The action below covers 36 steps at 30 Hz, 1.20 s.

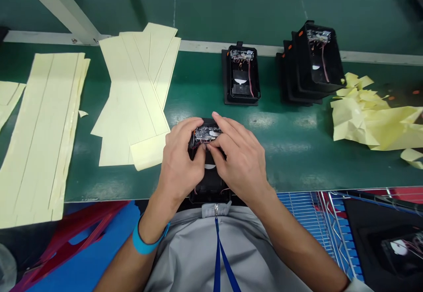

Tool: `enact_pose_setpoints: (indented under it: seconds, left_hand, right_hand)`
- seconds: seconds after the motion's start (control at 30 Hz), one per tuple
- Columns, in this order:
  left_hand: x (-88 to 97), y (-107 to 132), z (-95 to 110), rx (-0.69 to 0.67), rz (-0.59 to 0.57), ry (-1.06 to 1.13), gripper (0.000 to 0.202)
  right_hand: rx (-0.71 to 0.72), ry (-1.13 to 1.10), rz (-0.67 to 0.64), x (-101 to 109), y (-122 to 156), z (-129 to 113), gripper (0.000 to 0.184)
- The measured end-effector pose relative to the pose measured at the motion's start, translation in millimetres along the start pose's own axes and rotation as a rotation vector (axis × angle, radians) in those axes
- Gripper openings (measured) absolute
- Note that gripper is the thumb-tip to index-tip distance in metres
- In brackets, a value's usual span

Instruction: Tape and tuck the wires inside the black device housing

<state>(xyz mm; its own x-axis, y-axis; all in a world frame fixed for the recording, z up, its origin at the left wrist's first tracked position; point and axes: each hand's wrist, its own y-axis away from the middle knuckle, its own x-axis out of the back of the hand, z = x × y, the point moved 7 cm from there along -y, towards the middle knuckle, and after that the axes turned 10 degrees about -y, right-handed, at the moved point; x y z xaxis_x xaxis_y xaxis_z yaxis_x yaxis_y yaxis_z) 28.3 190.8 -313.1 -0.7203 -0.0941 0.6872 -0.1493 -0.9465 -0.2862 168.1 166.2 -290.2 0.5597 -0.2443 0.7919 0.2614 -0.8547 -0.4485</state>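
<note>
The left hand (180, 162) and right hand (238, 162) close around a black plastic housing (206, 190) at the near edge of a green bench mat (280, 151). Both hands are curled, nearly shut, with fingertips (211, 147) meeting on a circuit board (206, 134) mounted at the housing's far end; thin red wires (224, 190) show below. Whether the housing bears on the mat cannot be determined. Two further black housings (241, 75) and a stack of them (310, 62) stand beyond the hands. Flat, pale yellow sheets (134, 93) lie to the left, and crumpled yellow film (363, 115) lies to the right.
</note>
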Motion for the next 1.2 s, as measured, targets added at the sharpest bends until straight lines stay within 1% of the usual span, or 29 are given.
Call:
enact_pose_setpoints:
  seconds: [0.17,0.3,0.5,0.73,0.83,0.93,1.0,1.1,1.2]
  left_hand:
    - [-0.4,0.9,-3.5,0.028,0.003,-0.046,0.045]
    - [-1.5,1.7,-5.1,0.038,0.017,-0.049,0.04]
    - [-1.5,2.4,-5.9,0.04,0.007,-0.059,0.041]
    - [-1.1,1.8,-6.7,0.042,-0.011,-0.06,0.043]
    - [-0.9,0.9,-5.1,0.045,-0.006,-0.06,0.041]
    - [-0.7,0.6,-2.5,0.033,0.0,-0.042,0.041]
    - [-0.9,0.7,-1.5,0.029,-0.002,-0.033,0.042]
    - [-1.4,0.9,-1.4,0.034,-0.007,-0.034,0.043]
    - [-1.6,0.7,-1.3,0.043,-0.002,-0.041,0.044]
  right_hand:
    - [-0.038,-0.016,-0.045,-0.7,-2.6,2.1,0.014]
    - [-0.013,-0.07,-0.094,-1.1,0.2,0.9,0.014]
    - [-0.024,-0.126,-0.017,0.3,5.9,1.7,0.014]
    - [-0.02,-0.087,-0.026,-2.4,0.6,2.6,0.017]
    - [-0.03,-0.116,-0.035,-0.6,-1.9,5.4,0.014]
    - [-0.048,-0.165,-0.071,1.3,-1.5,8.7,0.011]
    - [-0.048,-0.211,-0.065,5.1,1.4,8.9,0.008]
    - [-0.022,-0.235,-0.017,12.3,8.4,4.4,0.012]
    - [-0.013,-0.194,0.0,14.7,15.1,-2.2,0.02]
